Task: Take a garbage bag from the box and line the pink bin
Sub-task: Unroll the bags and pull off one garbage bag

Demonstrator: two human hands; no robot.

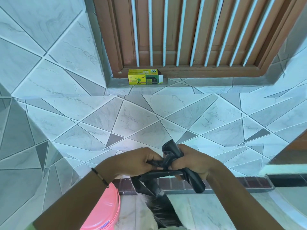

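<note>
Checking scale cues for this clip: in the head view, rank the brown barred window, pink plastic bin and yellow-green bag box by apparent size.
1. Brown barred window, largest.
2. Pink plastic bin, partly cropped and nearest the camera.
3. Yellow-green bag box, smallest, farther away.

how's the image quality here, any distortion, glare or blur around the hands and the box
Head view: strong wide-angle bending, the window bars fan out and the frame curves. Light is soft and bluish, with a pale bright patch on the wall tiles. The left hand, right hand and black garbage bag are reasonably sharp; the yellow box is small, with its fine print unreadable.
</note>
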